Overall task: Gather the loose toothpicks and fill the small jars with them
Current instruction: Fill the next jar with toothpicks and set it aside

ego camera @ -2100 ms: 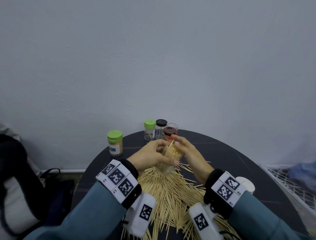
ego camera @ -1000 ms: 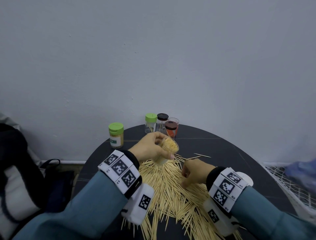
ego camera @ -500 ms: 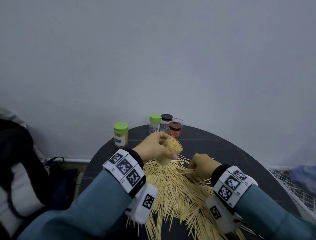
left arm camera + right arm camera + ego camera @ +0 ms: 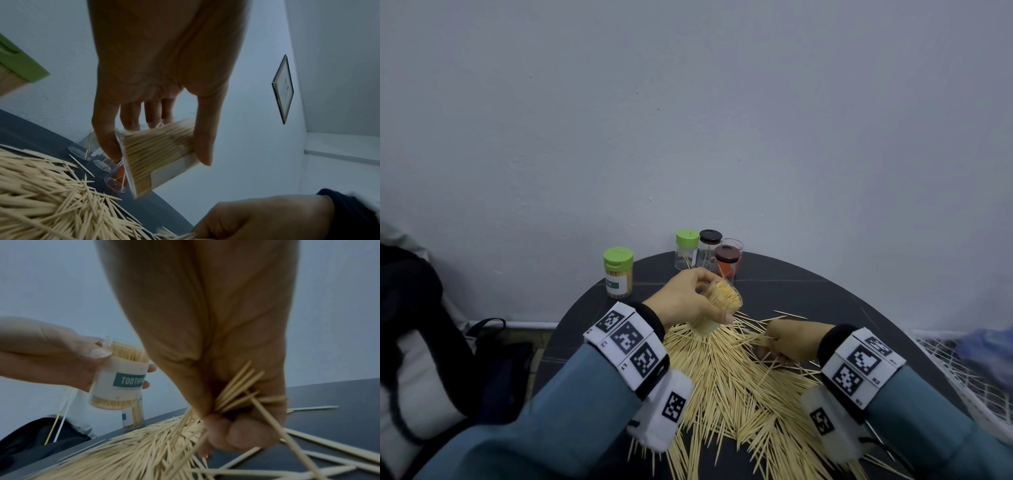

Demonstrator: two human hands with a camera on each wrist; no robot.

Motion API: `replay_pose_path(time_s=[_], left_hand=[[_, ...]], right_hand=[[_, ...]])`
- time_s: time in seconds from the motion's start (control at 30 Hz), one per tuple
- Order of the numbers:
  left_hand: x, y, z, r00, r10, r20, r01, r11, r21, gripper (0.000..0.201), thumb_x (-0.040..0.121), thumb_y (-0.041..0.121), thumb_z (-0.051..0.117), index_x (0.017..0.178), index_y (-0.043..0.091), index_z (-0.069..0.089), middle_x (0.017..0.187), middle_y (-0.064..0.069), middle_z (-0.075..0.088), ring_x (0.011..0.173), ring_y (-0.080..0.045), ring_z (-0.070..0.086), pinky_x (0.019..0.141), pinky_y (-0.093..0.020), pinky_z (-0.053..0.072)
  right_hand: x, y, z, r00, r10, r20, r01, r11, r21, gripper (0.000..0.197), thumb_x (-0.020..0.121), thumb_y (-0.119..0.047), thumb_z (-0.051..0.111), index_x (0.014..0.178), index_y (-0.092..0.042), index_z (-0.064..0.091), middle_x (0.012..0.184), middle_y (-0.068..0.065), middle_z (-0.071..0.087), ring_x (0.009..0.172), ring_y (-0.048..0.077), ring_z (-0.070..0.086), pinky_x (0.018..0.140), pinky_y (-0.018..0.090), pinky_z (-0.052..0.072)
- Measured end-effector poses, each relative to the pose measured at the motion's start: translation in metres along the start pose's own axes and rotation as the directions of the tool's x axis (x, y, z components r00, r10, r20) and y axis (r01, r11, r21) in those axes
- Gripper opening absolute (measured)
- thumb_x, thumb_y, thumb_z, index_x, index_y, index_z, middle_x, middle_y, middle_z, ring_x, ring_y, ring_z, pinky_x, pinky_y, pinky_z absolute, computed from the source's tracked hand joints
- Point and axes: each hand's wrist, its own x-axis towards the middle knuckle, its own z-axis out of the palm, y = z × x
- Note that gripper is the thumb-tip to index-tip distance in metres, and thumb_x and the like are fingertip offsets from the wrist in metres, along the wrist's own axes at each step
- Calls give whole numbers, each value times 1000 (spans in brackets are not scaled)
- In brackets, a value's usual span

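My left hand [image 4: 690, 301] grips a clear open jar [image 4: 717, 306] packed with toothpicks, held tilted above the pile; its teal label shows in the right wrist view, jar [image 4: 120, 378]. The left wrist view shows the jar [image 4: 160, 154] between thumb and fingers. My right hand [image 4: 789, 342] is curled round a bunch of toothpicks [image 4: 236, 389] at the right side of the loose toothpick pile [image 4: 726, 377] on the dark round table [image 4: 808, 291].
At the table's far edge stand a green-lidded full jar [image 4: 618, 272], a green-lidded clear jar [image 4: 686, 250], a black-lidded jar [image 4: 709, 248] and a brown-lidded orange jar [image 4: 727, 265]. A dark bag [image 4: 421, 342] sits on the left, a wire rack [image 4: 948, 363] on the right.
My right hand left the jar's mouth, dropped to the pile and closed on a bunch of toothpicks, then shifted right. The left hand kept holding the jar above the pile.
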Motion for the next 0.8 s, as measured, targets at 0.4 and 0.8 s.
replay_pose_path(time_s=[0.4,0.8], left_hand=[[2,-3,1,1000,-6,7,6,1000,-12,58,70,6,79,120,16,52,107,5,56,97,-13,55,70,-23,45],[2,-2,6,999,21,44,-17,996,-92,56,69,10,80,118,15,54,108,-2,63,100,-17,60,86,-35,51]], right_hand=[[2,-1,-10,951,-154,-268,306,600,739,24,103,-11,24,88,-12,42,66,3,51,55,11,59,53,19,46],[-9,-44,-7,628,-216,-748,773,292,564,24,103,-16,21,99,-9,43,101,8,68,87,-1,66,67,5,46]])
